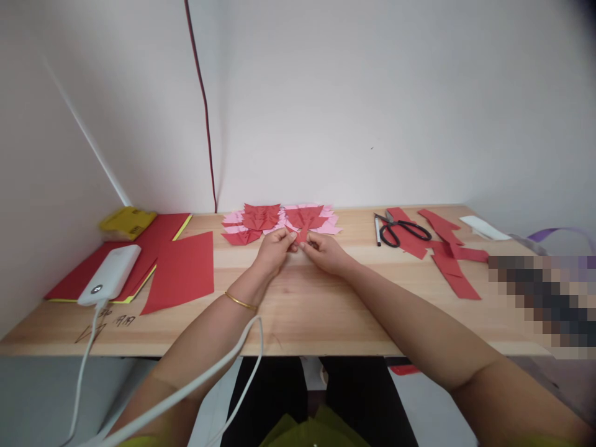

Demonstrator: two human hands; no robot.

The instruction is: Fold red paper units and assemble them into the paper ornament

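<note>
Both my hands meet over the middle of the wooden table, fingers pinched close together. Between them is a small piece of red folded paper (302, 236), mostly covered by my fingertips. My left hand (277, 248), with a gold bangle on its wrist, grips its left side, and my right hand (323, 251) pinches the right side. Just behind the hands lie red and pink pleated paper pieces (262, 217), spread in a row by the wall. Whether the red pleated piece (305, 215) right above my fingers joins the held paper, I cannot tell.
On the left lie a red paper sheet (181, 270), a red stack (161, 242), a white power bank (112, 273) with a cable, and a yellow packet (128, 223). At right are black-handled scissors (405, 233), a pen (377, 230) and red paper scraps (454, 270).
</note>
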